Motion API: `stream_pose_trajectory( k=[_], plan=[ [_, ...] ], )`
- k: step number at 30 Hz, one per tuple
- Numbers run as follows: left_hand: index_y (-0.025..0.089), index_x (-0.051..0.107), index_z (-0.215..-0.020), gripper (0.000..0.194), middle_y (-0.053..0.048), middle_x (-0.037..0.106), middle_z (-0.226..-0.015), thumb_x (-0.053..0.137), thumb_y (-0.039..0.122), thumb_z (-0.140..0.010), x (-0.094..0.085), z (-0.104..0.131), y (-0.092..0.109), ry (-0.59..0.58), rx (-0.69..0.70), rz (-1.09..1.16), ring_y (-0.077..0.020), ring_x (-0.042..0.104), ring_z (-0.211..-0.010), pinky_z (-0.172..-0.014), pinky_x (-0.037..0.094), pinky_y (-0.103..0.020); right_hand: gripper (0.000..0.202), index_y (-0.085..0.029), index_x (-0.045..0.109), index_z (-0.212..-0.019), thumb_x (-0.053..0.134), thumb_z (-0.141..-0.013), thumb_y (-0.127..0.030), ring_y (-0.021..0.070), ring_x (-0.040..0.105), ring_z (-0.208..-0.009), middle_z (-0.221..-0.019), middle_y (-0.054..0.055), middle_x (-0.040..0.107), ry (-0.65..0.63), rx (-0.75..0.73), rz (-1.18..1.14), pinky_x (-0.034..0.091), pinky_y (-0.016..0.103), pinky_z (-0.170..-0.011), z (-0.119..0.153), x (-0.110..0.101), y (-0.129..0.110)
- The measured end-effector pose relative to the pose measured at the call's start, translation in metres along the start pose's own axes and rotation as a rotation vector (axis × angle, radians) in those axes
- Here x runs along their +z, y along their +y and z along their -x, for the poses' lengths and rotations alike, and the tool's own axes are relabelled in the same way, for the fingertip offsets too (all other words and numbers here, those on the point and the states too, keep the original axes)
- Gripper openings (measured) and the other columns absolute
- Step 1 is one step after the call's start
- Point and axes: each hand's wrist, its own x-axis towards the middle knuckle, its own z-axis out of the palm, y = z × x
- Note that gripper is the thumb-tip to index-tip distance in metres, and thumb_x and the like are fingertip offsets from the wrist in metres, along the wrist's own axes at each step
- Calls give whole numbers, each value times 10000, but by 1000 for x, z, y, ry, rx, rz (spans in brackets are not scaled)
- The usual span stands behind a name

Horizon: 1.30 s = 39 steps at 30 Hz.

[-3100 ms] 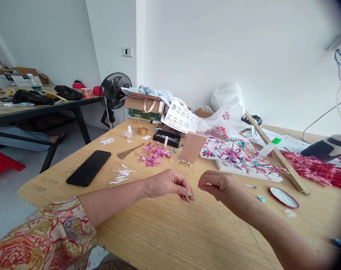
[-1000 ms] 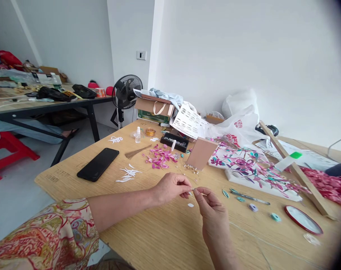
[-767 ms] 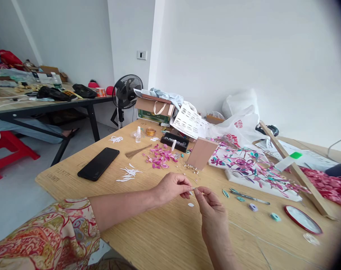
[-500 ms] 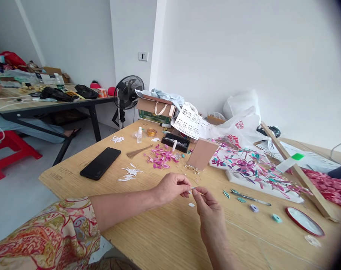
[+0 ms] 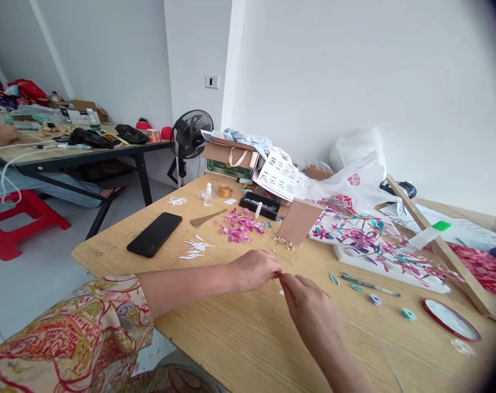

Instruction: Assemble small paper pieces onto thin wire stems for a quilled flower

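Over the middle of the wooden table (image 5: pixel 240 322), my left hand (image 5: pixel 257 270) and my right hand (image 5: pixel 311 305) meet at the fingertips. Both are closed in a pinch, and whatever lies between them is too small and hidden to name. A small white piece (image 5: pixel 281 293) lies on the table just under them, partly covered by my right hand. Beyond my hands is a pile of pink petals (image 5: pixel 240 225), with white slender petals (image 5: pixel 196 246) to the left. Tweezers (image 5: pixel 371 284) lie to the right, near a teal thread spool (image 5: pixel 408 314).
A black phone (image 5: pixel 154 234) lies at the left. Behind stand a small bottle (image 5: pixel 207 195), a black box (image 5: pixel 259 206) and a wooden block (image 5: pixel 300 221). Pink flower stems (image 5: pixel 366 234) rest on white foam. A wooden bar (image 5: pixel 448 262) and a red-rimmed oval (image 5: pixel 450 319) are right.
The view has shifted slightly, so the table things appear a little farther right. My hands have turned inward, with their backs more toward me, and the fingertips now hide what was between them.
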Motion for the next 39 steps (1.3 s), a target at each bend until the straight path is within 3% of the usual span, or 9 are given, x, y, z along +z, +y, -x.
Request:
stream_pose_trajectory(
  k=[3, 7, 12, 18, 24, 27, 29, 33, 39],
  plan=[
    [142, 612, -681, 137, 1, 581, -639, 497, 108, -749, -4, 0, 0, -124, -29, 177, -111, 532, -678, -647, 387, -207, 253, -212, 595, -684, 386, -822, -248, 137, 537, -570, -614, 18, 593, -118, -96, -162, 325, 216, -499, -9, -20, 12],
    [140, 621, -719, 60, 28, 568, -594, 570, 170, -710, -9, 3, 2, -298, -225, 807, -69, 540, -559, -587, 425, -187, 223, -202, 605, -650, 459, -780, -309, 121, 501, -556, -595, -5, 587, -290, -18, -562, 343, 215, -513, -20, -36, 29],
    [118, 616, -701, 208, 13, 580, -589, 659, 307, -628, -10, 7, 8, -141, -276, 1248, -73, 554, -549, -597, 442, -204, 258, -172, 582, -633, 537, -713, -413, 86, 380, -479, -518, -31, 480, -270, 182, -1029, 291, 204, -452, -20, -23, 28],
    [103, 588, -677, 148, 15, 550, -571, 601, 251, -676, -9, 3, 6, 170, -383, 1103, -71, 532, -547, -573, 427, -198, 268, -178, 591, -678, 476, -755, -407, 86, 333, -423, -463, -44, 419, 6, 241, -867, 251, 205, -410, -8, 0, 9],
    [135, 606, -676, 115, -3, 572, -643, 509, 122, -735, -12, 0, 5, 107, -120, 349, -94, 514, -651, -638, 387, -199, 289, -207, 583, -682, 347, -831, -279, 108, 454, -433, -503, -6, 529, 54, -57, -136, 266, 203, -425, -2, -17, 4],
    [143, 612, -668, 133, -18, 589, -677, 504, 111, -738, -14, 0, 8, 25, 0, 190, -123, 527, -712, -674, 383, -215, 294, -213, 587, -661, 353, -830, -264, 123, 478, -453, -511, 9, 545, 11, -198, 11, 254, 213, -425, -6, -32, 8],
    [146, 620, -667, 119, -12, 586, -655, 521, 119, -728, -16, 0, 10, -40, 3, 273, -124, 534, -702, -669, 391, -217, 271, -221, 605, -693, 377, -826, -282, 125, 501, -494, -553, 11, 576, -34, -200, -81, 282, 212, -450, -11, -40, 14],
    [135, 631, -714, 89, 11, 572, -619, 565, 194, -713, -20, 2, 14, -210, -151, 831, -80, 539, -587, -611, 431, -199, 248, -207, 607, -656, 449, -780, -353, 110, 458, -480, -541, -15, 556, -115, 17, -524, 316, 209, -461, -17, -40, 27],
    [112, 609, -693, 159, 13, 562, -595, 629, 264, -651, -14, 1, 12, 80, -302, 1145, -75, 542, -565, -605, 437, -210, 269, -181, 605, -650, 502, -731, -416, 111, 415, -482, -535, -16, 521, 13, 201, -920, 316, 217, -449, -9, -8, 21]
  ],
)
